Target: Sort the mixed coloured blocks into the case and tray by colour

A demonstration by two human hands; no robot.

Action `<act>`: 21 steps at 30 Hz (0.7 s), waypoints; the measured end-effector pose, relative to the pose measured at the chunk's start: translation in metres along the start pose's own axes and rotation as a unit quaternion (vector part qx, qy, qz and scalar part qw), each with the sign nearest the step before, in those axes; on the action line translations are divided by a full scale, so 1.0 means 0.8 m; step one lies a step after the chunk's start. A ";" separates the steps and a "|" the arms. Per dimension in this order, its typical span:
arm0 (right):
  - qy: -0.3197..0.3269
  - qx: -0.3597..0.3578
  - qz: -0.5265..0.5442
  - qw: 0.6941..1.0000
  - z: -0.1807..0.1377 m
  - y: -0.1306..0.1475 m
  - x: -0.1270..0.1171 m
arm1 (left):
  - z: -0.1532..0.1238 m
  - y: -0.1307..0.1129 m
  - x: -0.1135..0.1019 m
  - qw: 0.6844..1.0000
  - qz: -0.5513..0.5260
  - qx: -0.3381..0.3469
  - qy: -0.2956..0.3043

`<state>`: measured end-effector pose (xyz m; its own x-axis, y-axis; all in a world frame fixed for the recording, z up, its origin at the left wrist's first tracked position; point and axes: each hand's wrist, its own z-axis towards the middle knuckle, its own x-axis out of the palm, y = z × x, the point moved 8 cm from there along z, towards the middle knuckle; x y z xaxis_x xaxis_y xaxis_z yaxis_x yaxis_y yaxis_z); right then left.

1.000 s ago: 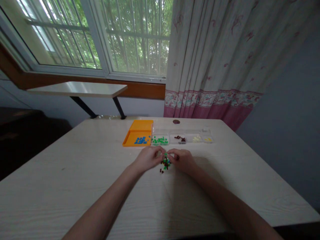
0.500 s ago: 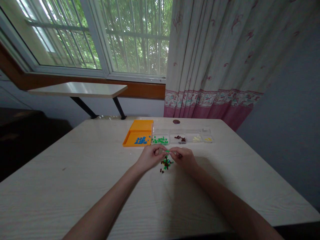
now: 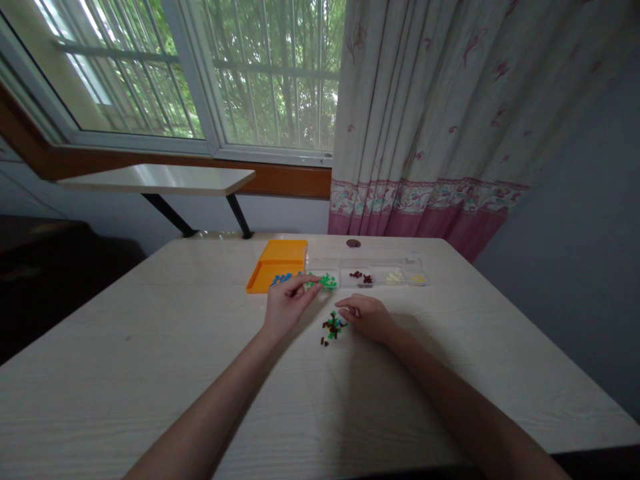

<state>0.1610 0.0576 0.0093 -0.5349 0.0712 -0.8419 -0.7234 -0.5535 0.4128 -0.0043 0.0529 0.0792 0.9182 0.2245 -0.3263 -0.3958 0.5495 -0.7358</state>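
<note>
**Sorting tiny beads at the window desk**

Pale wood-grain desk [image 3: 150,373] pushed up near a big barred window [image 3: 200,73] with trees outside, and a flowery curtain with a pink hem [image 3: 425,120] hanging on the right. A narrow white shelf [image 3: 155,179] sits under the sill.

At the far side of the desk there's an orange tray [image 3: 270,263] with blue beads [image 3: 281,279] in it, and touching its right side a clear divided box [image 3: 373,272]. The box's long axis runs left to right across the desk, parallel to the far edge. Its compartments hold green beads [image 3: 325,281], then dark brown ones [image 3: 360,275], then pale and yellow ones further right.

The left hand [image 3: 286,303] is stretched forward, its fingers [image 3: 307,280] pressed together at the tips right over the seam between the orange tray and the green compartment. It looks like a pinch, but the bead is too small to make out, so I can't tell what's in there, if anything.

The right hand [image 3: 367,315] rests low on the desk, fingers loosely curled and pointing left, tips just beside a little mixed pile of beads [image 3: 331,327] (green, brown, a bit of blue). The pile lies between the two hands, with a couple of brown strays just on its near side.
</note>
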 end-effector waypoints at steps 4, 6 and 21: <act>0.015 -0.018 -0.002 1.000 0.000 0.000 0.008 | -0.003 -0.012 -0.005 0.999 0.022 0.041 -0.025; 0.019 -0.027 -0.004 0.999 0.000 0.002 0.010 | -0.004 -0.016 -0.007 0.997 0.032 0.062 -0.035; 0.016 -0.039 0.021 0.999 -0.001 0.008 0.007 | 0.003 0.016 -0.011 0.995 0.088 -0.023 -0.037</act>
<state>0.1540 0.0538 0.0071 -0.5490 0.0201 -0.8356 -0.6633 -0.6188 0.4209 -0.0172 0.0599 0.0745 0.8327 0.3736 -0.4086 -0.5488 0.4597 -0.6982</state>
